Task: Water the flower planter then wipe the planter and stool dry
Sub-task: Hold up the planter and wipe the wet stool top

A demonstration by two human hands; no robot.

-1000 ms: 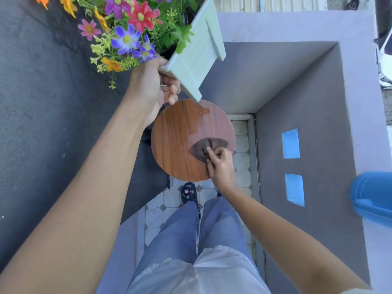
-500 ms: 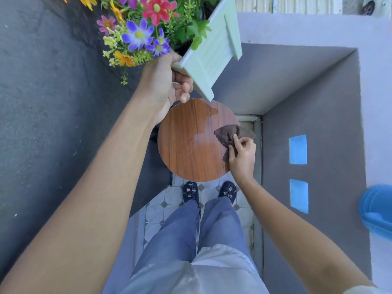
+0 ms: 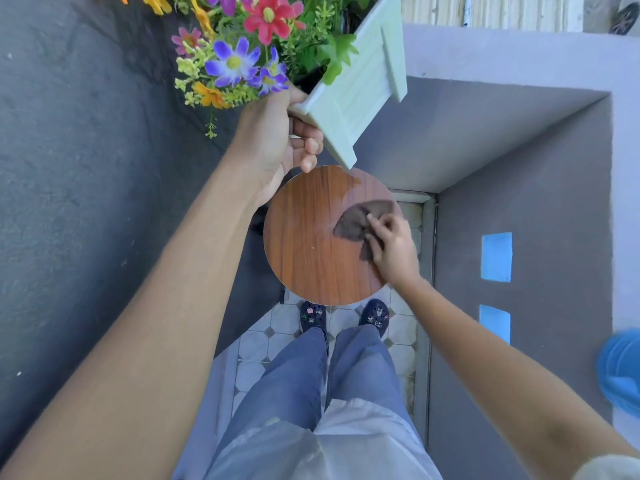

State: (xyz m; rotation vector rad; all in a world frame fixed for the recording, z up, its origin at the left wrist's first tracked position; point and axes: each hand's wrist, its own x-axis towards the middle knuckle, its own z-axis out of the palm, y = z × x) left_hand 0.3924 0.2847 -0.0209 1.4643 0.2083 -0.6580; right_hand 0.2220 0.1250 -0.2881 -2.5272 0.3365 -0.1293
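Observation:
My left hand (image 3: 277, 140) grips the near end of a pale green wooden planter (image 3: 360, 84) and holds it tilted in the air above the stool. Colourful flowers (image 3: 242, 46) fill the planter. Below stands a round wood-grain stool (image 3: 304, 244), with a wet patch on its far right part. My right hand (image 3: 391, 247) presses a dark brown cloth (image 3: 353, 220) onto the stool's right side, near the wet patch.
A blue container (image 3: 620, 372) sits on the grey ledge at the right edge. Two blue tape patches (image 3: 496, 257) mark the grey wall to the right. A dark wall lies close on the left. My feet (image 3: 313, 315) stand on tiled floor just behind the stool.
My right hand has slid the cloth from the stool's middle to its right side and on across the wet patch. The planter stays lifted in my left hand.

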